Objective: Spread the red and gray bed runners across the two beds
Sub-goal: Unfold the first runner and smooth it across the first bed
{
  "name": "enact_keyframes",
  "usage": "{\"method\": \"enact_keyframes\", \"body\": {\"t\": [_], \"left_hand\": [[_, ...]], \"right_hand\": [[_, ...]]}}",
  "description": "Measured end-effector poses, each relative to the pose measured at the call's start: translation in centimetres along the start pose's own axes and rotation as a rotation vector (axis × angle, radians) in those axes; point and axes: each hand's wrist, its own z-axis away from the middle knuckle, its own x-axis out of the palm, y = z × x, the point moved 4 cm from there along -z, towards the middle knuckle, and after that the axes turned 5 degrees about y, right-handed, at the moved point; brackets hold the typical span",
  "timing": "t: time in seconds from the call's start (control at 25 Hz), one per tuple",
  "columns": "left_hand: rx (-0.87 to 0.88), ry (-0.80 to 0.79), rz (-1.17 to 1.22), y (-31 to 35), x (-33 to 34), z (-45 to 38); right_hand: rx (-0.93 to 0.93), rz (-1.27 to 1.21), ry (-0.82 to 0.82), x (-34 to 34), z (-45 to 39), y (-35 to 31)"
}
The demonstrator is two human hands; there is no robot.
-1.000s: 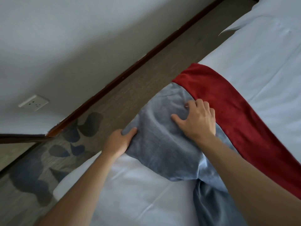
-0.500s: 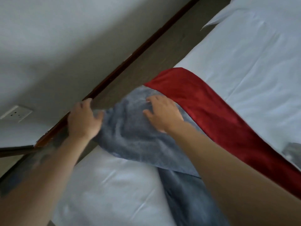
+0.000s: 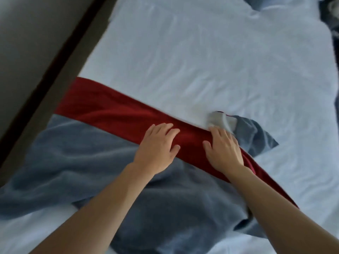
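A red and gray bed runner lies across the white bed (image 3: 211, 57). Its red band (image 3: 102, 107) runs diagonally from the bed's left edge toward the lower right. The gray part (image 3: 73, 149) lies rumpled below it, and a folded-over gray corner (image 3: 256, 138) with a pale underside sticks out past the red band on the right. My left hand (image 3: 156, 145) rests flat, fingers spread, on the red band where it meets the gray. My right hand (image 3: 224, 149) lies flat on the red band beside it, fingertips near the folded corner.
A dark wooden baseboard (image 3: 60, 50) and a gray wall (image 3: 27, 33) run along the bed's left side. A dark object (image 3: 330, 17) shows at the top right corner, beyond the bed's edge. White wrinkled sheet fills the upper half of the view.
Both hands have left the gray end at the bed's left edge and moved right onto the red band. The view has swung right over the bed.
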Motion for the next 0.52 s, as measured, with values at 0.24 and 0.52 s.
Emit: {"method": "enact_keyframes", "body": {"t": [0.24, 0.52], "left_hand": [[0.202, -0.175, -0.214, 12.1, 8.3, -6.5], [0.067, -0.021, -0.409, 7.8, 4.8, -6.0]], "right_hand": [[0.244, -0.031, -0.102, 0.1, 5.6, 15.6], [0.145, -0.246, -0.06, -1.2, 7.7, 20.6]]}}
